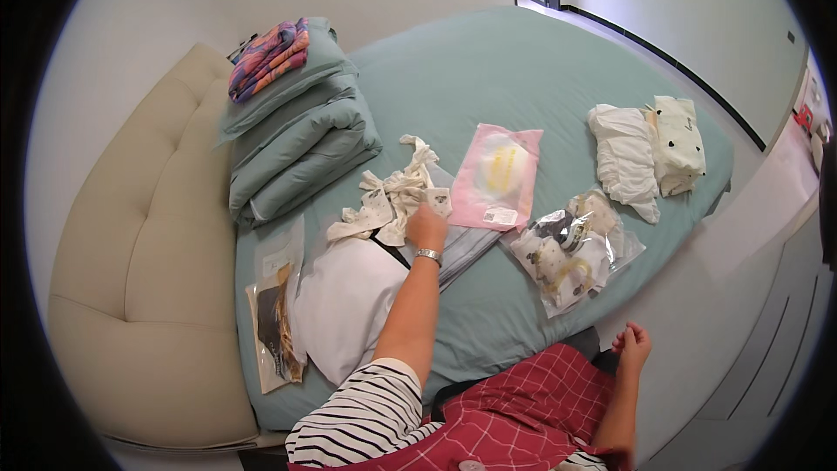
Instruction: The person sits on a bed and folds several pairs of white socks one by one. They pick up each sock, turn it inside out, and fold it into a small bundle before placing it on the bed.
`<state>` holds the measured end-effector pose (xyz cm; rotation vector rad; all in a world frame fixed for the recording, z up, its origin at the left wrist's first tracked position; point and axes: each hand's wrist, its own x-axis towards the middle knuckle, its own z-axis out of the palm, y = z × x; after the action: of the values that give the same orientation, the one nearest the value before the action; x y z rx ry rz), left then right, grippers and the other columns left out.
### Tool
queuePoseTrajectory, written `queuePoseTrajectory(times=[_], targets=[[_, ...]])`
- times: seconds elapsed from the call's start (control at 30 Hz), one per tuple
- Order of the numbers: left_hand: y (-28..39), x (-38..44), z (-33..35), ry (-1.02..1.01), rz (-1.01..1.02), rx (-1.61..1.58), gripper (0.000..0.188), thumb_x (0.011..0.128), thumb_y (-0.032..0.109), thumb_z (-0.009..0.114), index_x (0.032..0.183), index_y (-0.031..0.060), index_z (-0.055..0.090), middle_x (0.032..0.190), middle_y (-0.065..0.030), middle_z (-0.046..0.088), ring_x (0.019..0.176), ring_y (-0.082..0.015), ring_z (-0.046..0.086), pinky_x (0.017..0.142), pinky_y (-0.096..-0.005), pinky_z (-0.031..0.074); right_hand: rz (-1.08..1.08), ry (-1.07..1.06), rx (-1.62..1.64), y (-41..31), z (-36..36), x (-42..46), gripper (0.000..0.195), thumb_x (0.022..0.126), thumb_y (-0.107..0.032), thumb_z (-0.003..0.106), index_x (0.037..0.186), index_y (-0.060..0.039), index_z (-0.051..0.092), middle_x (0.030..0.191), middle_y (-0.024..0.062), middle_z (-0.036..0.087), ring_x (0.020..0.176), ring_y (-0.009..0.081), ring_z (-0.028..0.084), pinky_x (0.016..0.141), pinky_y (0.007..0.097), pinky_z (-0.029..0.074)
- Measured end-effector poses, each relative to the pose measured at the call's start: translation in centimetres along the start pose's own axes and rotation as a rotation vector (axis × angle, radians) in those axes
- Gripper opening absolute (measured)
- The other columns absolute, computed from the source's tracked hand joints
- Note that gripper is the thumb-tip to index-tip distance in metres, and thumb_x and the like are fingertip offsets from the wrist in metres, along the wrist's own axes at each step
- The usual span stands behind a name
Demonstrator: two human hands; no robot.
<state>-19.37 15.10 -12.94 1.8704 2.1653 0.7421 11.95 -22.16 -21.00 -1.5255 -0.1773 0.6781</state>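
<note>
My left hand [428, 227], with a metal watch on its wrist, is curled over a small white cloth with a printed motif [439, 199] and seems to pinch it; its fingertips are partly hidden. Around it lies a loose heap of small cream baby clothes [392, 193], some with straps. Beneath and beside the heap are a white folded garment [353, 301] and a grey folded garment [467, 250]. Off the bed's edge, my right hand [633, 343] hangs with loosely bent fingers and holds nothing.
A pink-edged plastic packet [497, 176] and a clear bag of small clothes [572, 252] lie to the right. Beyond are folded white cloths [624, 150]. At left stand folded green bedding [307, 144], a clear packet [278, 320] and a padded headboard [144, 261].
</note>
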Motion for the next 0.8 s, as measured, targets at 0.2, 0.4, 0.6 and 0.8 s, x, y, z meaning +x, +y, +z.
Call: queuePoseTrajectory(times=[0.2,0.4,0.6,0.8], targets=[[1.9,-5.9,-3.9,-0.021,0.363,-0.136,0.018,0.079,0.024,0.056,0.076,0.0060,0.058,0.074,-0.0178,0.061,0.075,-0.0383,0.059,0.063,-0.0479,0.044,-0.109,-0.052,-0.091,-2.0,0.3,-3.8,0.013,0.090,-0.009,0.052,0.100,-0.0026,0.056,0.067,0.0030,0.055,0.049,0.0076,0.050,0.043,0.0197,0.042],[2.5,-13.9,-11.7,-0.572,0.822,-0.576,0.016,0.081,0.020,0.058,0.080,0.0047,0.062,0.071,-0.0145,0.059,0.069,-0.0343,0.056,0.059,-0.0393,0.043,-0.341,-0.426,-0.079,-5.6,6.3,-8.3,0.041,0.079,-0.006,0.065,0.117,-0.0016,0.051,0.090,0.0064,0.059,0.074,0.0123,0.056,0.063,0.0238,0.048],[4.6,-17.0,-12.9,-0.769,1.008,-0.580,0.012,0.079,0.014,0.063,0.085,0.0036,0.062,0.075,-0.0124,0.058,0.068,-0.0268,0.057,0.061,-0.0362,0.044,-0.233,-0.872,-0.045,-8.7,13.2,-11.9,0.051,0.073,-0.009,0.073,0.118,0.0012,0.052,0.105,0.0064,0.060,0.091,0.0106,0.056,0.077,0.0265,0.048],[1.0,-5.2,-10.5,-0.568,0.833,-0.419,0.028,0.079,0.025,0.066,0.097,0.0043,0.063,0.091,-0.0112,0.062,0.079,-0.0236,0.060,0.072,-0.0339,0.048,-0.208,-0.601,-0.076,-4.5,12.7,-10.9,0.009,0.084,-0.008,0.065,0.084,0.0009,0.065,0.074,-0.0010,0.063,0.067,0.0052,0.055,0.060,0.0222,0.045]])
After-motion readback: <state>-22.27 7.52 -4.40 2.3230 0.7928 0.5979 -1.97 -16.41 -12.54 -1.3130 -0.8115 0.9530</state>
